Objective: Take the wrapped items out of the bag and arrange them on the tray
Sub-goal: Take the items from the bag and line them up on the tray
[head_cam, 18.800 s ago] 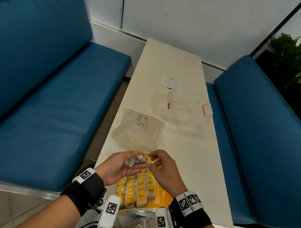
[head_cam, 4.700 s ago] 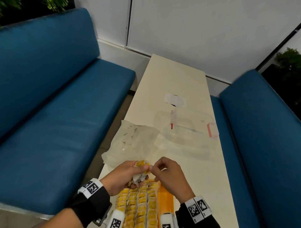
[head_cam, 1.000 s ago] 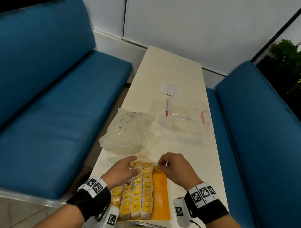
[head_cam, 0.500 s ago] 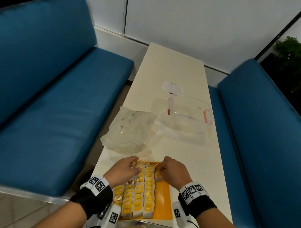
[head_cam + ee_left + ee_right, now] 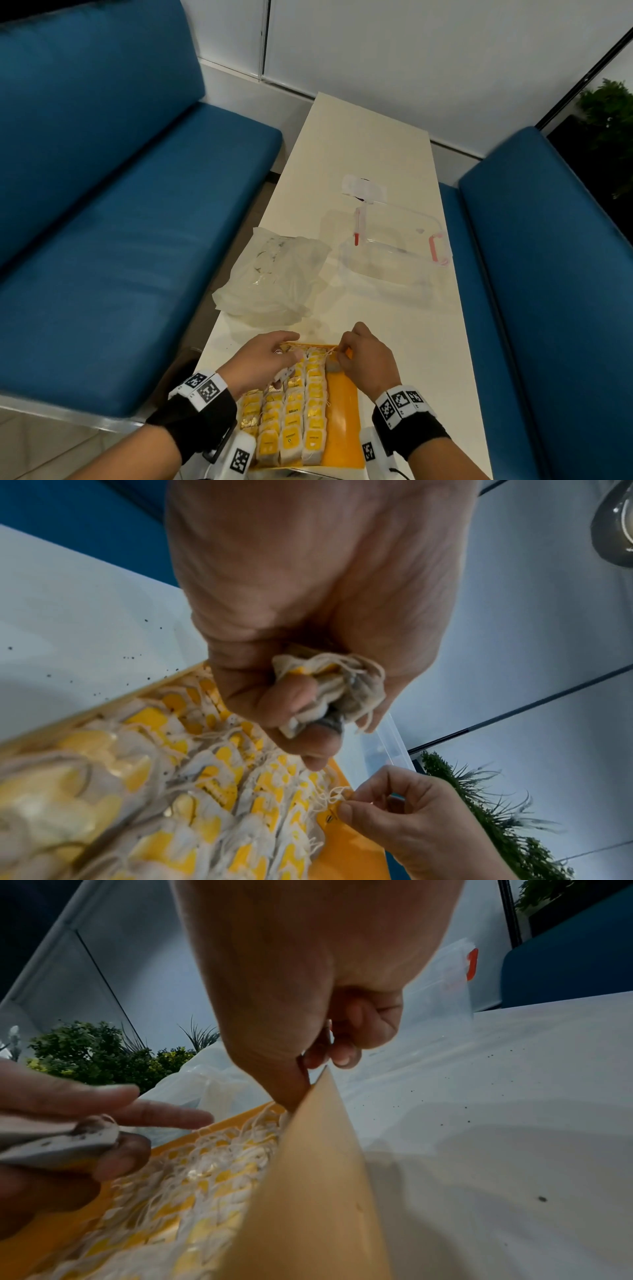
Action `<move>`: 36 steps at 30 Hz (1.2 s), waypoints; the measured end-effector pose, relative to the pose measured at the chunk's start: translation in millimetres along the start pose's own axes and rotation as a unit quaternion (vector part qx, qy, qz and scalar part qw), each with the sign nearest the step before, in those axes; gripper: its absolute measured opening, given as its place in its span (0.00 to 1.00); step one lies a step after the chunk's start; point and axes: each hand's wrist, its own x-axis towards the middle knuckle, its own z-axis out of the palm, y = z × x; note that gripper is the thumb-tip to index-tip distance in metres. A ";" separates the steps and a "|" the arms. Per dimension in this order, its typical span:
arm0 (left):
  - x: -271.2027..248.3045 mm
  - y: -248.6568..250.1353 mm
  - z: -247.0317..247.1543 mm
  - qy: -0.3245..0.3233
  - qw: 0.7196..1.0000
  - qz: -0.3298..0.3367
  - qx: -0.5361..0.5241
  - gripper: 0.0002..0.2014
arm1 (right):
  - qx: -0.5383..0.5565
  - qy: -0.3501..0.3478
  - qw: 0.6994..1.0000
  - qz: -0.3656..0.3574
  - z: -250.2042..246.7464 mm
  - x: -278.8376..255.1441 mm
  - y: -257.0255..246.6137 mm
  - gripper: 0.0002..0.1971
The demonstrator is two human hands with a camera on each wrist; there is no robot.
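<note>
An orange tray at the table's near edge holds three columns of wrapped tea bags with yellow tags. My right hand pinches the string end of one more tea bag, which lies at the far end of the tray's bare right strip. In the right wrist view that tea bag hangs from my thumb and finger. My left hand hovers over the tray's far left corner. Its curled fingers grip a small bundle of tea bags. The clear plastic bag lies crumpled beyond the tray.
A clear plastic container with red latches stands beyond the bag, to the right. A small white paper lies behind it. Blue benches flank the narrow white table. Dark specks dot the tabletop beside the tray.
My right hand has come down from just above the tray's far edge and laid a tea bag at the head of the bare strip. The left hand has barely shifted.
</note>
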 end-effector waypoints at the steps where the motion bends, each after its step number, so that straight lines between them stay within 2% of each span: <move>1: -2.2 2.1 0.4 -0.003 0.999 -0.007 -0.041 0.12 | 0.003 0.008 1.000 0.003 -0.2 -0.6 0.4 0.08; 2: -2.4 2.4 1.3 -0.008 0.996 -0.016 -0.083 0.11 | 0.007 0.018 1.000 0.006 -0.9 -1.5 0.4 0.08; 4: -3.3 6.1 2.5 -0.014 0.987 -0.039 -0.153 0.16 | 0.032 0.041 0.999 0.007 -4.1 -4.2 -1.2 0.09; 8: -1.9 16.2 1.9 -0.032 0.965 -0.074 -0.250 0.26 | 0.179 0.052 0.981 -0.053 -19.9 -13.3 -20.9 0.08; 12: -2.2 25.2 5.2 -0.034 0.955 -0.092 -0.280 0.33 | 0.267 0.014 0.956 -0.125 -34.5 -22.6 -46.4 0.11; 17: -1.5 29.2 12.0 -0.059 0.948 -0.112 -0.294 0.41 | 0.261 -0.027 0.950 -0.170 -32.8 -24.9 -58.2 0.22; 19: -1.6 28.6 13.9 -0.073 0.949 -0.110 -0.286 0.43 | 0.261 -0.045 0.949 -0.171 -31.4 -23.6 -58.5 0.23; 22: -1.2 25.2 14.8 -0.075 0.951 -0.101 -0.282 0.40 | 0.261 -0.049 0.950 -0.164 -32.0 -24.3 -57.8 0.15; 25: -2.8 23.3 14.1 -0.089 0.951 -0.091 -0.283 0.35 | 0.286 -0.018 0.947 -0.142 -35.1 -25.1 -54.2 0.08; 29: -7.3 17.4 8.1 -0.148 0.937 -0.077 -0.307 0.23 | 0.330 0.018 0.937 -0.113 -41.8 -23.1 -42.4 0.06; 32: -8.5 11.4 4.4 -0.187 0.934 -0.058 -0.300 0.27 | 0.363 0.024 0.927 -0.095 -44.6 -25.0 -36.8 0.08; 34: -9.1 10.0 4.3 -0.190 0.941 -0.042 -0.276 0.23 | 0.387 0.022 0.919 -0.070 -45.4 -27.6 -35.9 0.12; 36: -8.8 10.2 6.1 -0.170 0.952 -0.024 -0.254 0.16 | 0.402 0.014 0.914 -0.045 -45.9 -29.8 -35.3 0.10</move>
